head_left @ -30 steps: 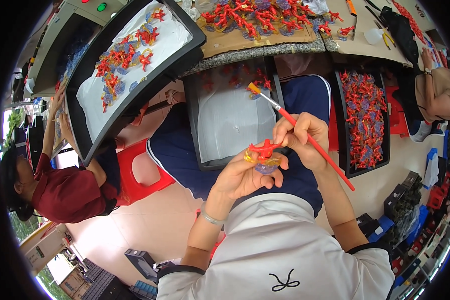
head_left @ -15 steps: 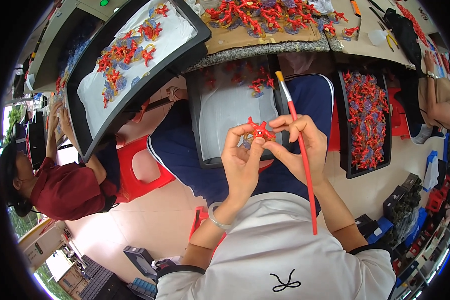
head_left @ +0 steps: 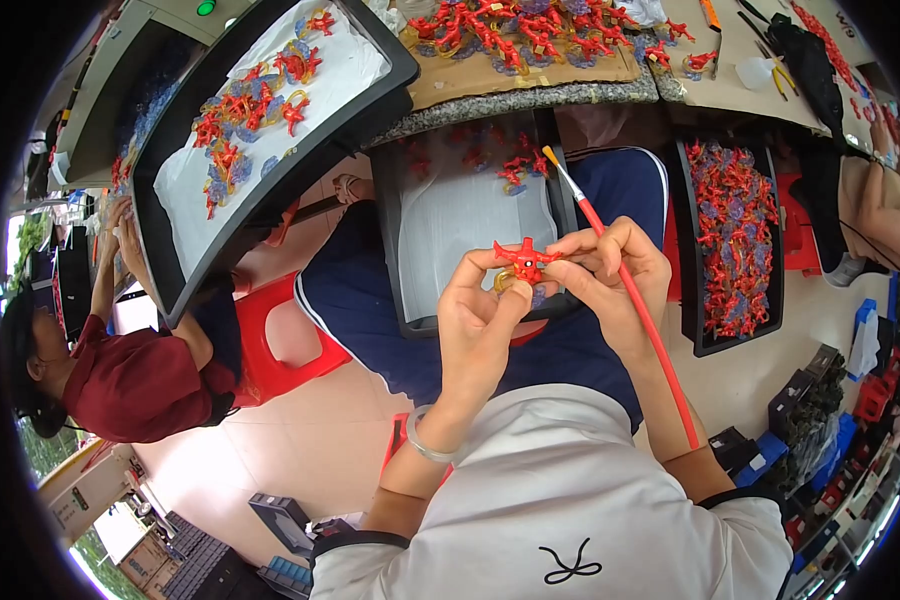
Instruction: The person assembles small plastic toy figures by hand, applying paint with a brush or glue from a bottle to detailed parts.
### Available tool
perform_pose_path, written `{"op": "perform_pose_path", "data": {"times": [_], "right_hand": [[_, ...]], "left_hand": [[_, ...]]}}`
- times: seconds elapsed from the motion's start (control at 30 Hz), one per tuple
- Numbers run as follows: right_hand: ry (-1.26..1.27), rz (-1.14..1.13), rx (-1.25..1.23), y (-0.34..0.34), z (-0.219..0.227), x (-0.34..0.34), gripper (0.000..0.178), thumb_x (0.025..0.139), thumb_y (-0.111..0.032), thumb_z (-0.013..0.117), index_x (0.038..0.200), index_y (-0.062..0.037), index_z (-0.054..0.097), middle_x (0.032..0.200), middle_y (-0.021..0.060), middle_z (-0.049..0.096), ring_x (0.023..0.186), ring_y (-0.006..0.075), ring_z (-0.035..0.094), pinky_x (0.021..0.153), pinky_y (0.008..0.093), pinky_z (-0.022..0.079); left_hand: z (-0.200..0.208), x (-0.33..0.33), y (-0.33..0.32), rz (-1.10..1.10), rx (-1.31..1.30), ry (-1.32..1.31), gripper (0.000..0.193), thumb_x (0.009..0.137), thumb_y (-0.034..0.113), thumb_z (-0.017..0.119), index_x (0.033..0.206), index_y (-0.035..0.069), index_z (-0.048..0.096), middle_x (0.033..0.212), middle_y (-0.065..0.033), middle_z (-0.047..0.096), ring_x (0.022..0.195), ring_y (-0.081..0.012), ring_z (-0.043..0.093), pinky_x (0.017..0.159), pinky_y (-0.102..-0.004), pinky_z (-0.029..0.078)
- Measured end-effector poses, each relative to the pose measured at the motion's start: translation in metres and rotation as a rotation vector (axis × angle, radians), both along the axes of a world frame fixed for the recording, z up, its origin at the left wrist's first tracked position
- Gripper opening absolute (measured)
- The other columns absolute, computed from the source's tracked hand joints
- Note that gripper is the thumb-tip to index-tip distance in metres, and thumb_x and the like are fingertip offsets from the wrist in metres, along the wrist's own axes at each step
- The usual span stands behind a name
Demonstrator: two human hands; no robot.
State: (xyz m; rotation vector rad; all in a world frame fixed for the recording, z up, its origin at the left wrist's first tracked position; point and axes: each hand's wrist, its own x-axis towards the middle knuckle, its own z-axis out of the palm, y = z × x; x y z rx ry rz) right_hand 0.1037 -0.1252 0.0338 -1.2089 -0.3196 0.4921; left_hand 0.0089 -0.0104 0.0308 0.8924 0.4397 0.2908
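Note:
A small red plastic figurine [head_left: 526, 259] with a dark-and-white eye spot and translucent yellow and bluish parts is pinched by my left hand [head_left: 480, 315]. My right hand [head_left: 615, 285] has its thumb and forefinger at the figurine's right side. Through the same right hand runs a long red paintbrush [head_left: 648, 330], its yellowish bristles pointing up and away, its handle end near my forearm. Beneath my hands a lined black tray [head_left: 460, 235] rests across my lap, with several similar figurines at its far end.
Figurines crowd the cardboard-covered table [head_left: 590, 75] ahead. A black tray [head_left: 160, 230] with more juts out at left, and a full black tray [head_left: 697, 345] stands at right. A person in dark red [head_left: 140, 385] sits left; another person's arm [head_left: 875, 195] shows right.
The figurine has turned in my fingers, its red limbs now level. The brush has tilted, its handle end swinging right toward my forearm. At far right, the other person's arms have moved.

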Motion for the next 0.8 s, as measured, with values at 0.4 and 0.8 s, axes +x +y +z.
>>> {"op": "perform_pose_path", "data": {"times": [0.4, 0.8], "right_hand": [[0.075, 0.004, 0.066, 0.007, -0.01, 0.01, 0.034, 0.08, 0.011, 0.067, 0.074, -0.0071, 0.039, 0.092, 0.021, 0.065, 0.085, 0.0187, 0.067, 0.066, 0.0286, 0.058], [0.016, -0.051, -0.034, -0.012, -0.004, 0.013, 0.024, 0.084, 0.01, 0.06, 0.081, -0.0065, 0.043, 0.106, 0.0188, 0.064, 0.096, 0.0147, 0.06, 0.087, 0.0277, 0.048]], "left_hand": [[-0.017, 0.003, 0.002, 0.026, 0.134, -0.141, 0.046, 0.08, 0.001, 0.074, 0.118, -0.003, 0.05, 0.119, -0.012, 0.052, 0.102, -0.0244, 0.061, 0.093, -0.0352, 0.051], [0.026, 0.045, 0.118, 0.537, 0.743, -0.156, 0.047, 0.082, -0.003, 0.07, 0.123, -0.006, 0.047, 0.127, -0.0165, 0.048, 0.109, -0.0267, 0.06, 0.085, -0.0327, 0.055]]}}
